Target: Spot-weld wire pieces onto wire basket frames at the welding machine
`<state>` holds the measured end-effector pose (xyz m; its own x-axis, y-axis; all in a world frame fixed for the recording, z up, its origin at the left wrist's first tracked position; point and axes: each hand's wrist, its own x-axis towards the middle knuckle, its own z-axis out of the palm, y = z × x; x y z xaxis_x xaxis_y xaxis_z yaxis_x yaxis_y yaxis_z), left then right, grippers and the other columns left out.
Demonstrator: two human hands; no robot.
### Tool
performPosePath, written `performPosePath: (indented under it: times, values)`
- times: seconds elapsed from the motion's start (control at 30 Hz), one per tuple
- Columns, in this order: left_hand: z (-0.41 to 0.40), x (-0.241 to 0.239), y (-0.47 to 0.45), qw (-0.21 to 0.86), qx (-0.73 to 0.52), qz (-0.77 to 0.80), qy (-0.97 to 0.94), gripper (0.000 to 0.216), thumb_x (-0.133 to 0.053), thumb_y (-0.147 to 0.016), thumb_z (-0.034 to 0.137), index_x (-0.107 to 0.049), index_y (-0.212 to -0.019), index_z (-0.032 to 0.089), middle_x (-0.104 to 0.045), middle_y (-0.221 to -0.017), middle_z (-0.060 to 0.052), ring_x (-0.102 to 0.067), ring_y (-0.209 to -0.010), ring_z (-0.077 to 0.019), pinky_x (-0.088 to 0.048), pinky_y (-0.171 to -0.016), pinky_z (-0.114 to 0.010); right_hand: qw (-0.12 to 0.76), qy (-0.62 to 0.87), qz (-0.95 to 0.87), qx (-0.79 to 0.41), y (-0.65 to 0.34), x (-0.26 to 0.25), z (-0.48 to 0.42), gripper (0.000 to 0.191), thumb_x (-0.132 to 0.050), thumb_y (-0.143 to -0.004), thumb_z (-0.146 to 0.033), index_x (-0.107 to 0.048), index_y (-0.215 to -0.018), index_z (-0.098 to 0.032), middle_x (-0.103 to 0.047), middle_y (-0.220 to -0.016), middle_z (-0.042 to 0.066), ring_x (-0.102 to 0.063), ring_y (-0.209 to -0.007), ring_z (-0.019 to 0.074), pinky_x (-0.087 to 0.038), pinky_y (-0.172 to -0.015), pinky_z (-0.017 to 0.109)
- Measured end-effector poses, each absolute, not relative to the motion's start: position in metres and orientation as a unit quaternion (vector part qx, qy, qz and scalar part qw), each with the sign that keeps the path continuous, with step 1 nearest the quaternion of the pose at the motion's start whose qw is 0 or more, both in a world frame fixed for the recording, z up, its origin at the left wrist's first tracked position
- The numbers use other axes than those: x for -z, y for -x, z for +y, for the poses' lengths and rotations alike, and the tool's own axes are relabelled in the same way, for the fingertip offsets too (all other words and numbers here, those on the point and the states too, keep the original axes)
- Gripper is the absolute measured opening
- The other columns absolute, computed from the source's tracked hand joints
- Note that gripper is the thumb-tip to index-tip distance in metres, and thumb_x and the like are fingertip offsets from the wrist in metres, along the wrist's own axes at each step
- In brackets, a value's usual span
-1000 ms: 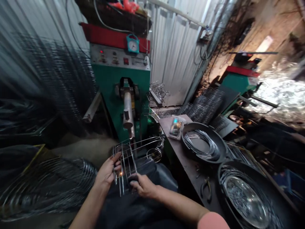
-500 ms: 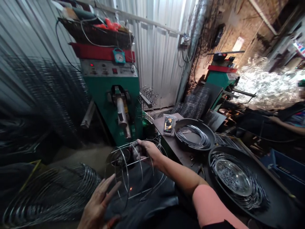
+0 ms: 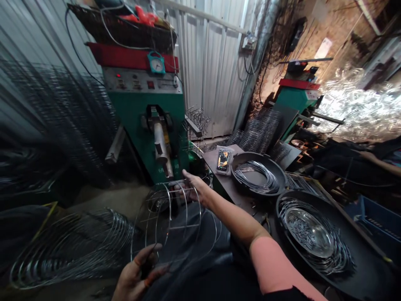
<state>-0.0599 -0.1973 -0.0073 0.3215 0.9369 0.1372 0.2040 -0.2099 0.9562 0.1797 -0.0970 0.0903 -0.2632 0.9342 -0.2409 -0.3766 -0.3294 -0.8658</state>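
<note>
We hold the wire cage (image 3: 186,226) below our right fingers (image 3: 189,176), closed on its upper edge, presumably to steady it; our left fingers (image 3: 144,253) spread wide at its lower side, contact unclear.

Head camera | worn, facing forward and down | hands (image 3: 191,189) close (green machine (image 3: 130,110) farther off)

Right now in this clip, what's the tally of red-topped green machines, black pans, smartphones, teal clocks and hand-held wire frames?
Red-topped green machines: 2
Black pans: 2
Smartphone: 1
Teal clock: 1
Hand-held wire frame: 1
Total: 7
</note>
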Motion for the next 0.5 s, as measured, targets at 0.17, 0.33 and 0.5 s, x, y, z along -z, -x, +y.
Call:
performPosePath:
  times: [0.17, 0.33, 0.5]
  values:
    - [-0.186, -0.005, 0.049, 0.564, -0.445, 0.494, -0.491, 0.044, -0.075, -0.057, 0.041, -0.058, -0.092, 0.023, -0.062, -0.073, 0.000, -0.053, -0.051, -0.0114, -0.041, -0.044, -0.021, 0.405, 0.507, -0.468, -0.599, -0.221, -0.079, -0.092, 0.043, -0.044, -0.084, -0.051, -0.060, -0.084, -0.012, -0.059, -0.060, 0.002, -0.055, -0.055, 0.0116, -0.044, -0.054, 0.023]
    - [-0.165, -0.003, 0.030, 0.637, -0.488, 0.478, -0.358, 0.048, -0.073, -0.059, 0.048, -0.048, -0.089, 0.021, -0.038, -0.046, 0.011, -0.025, -0.031, -0.0033, -0.022, -0.031, -0.016, 0.422, 0.515, -0.613, -0.425, -0.268, -0.078, -0.111, 0.035, -0.063, -0.072, -0.040, -0.063, -0.097, -0.017, -0.066, -0.089, 0.002, -0.060, -0.085, 0.0156, -0.045, -0.079, 0.028]
    - [-0.148, -0.005, 0.017, 0.619, -0.524, 0.485, -0.326, 0.051, -0.076, -0.054, 0.048, -0.044, -0.082, 0.021, -0.033, -0.041, 0.013, -0.022, -0.030, -0.0036, -0.022, -0.029, -0.015, 0.379, 0.549, -0.654, -0.357, -0.269, -0.068, -0.117, 0.032, -0.059, -0.076, -0.038, -0.063, -0.099, -0.017, -0.066, -0.094, 0.005, -0.060, -0.089, 0.0182, -0.045, -0.081, 0.031]
